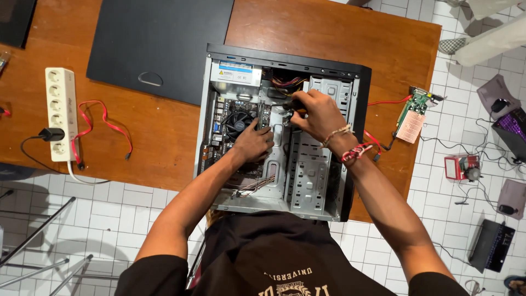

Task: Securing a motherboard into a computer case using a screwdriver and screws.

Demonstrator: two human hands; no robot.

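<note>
Left hand [253, 143] curled, fingertips pressing the motherboard beside the cooler fan [237, 124], right hand [318, 114] at two o'clock pinching cables [286, 94], open computer case [285, 55] on wooden counter [164, 129], near edge at six o'clock, bare wood at nine o'clock

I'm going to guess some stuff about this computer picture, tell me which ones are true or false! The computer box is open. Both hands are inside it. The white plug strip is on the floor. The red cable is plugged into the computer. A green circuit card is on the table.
1. The computer case is open: true.
2. Both hands are inside it: true. The left hand rests beside the cooler fan; the right hand is higher up near the cables.
3. The power strip is on the floor: false. It lies on the wooden table.
4. The red cable is plugged into the computer: false. It lies loose on the table.
5. A green circuit card is on the table: true.
</note>
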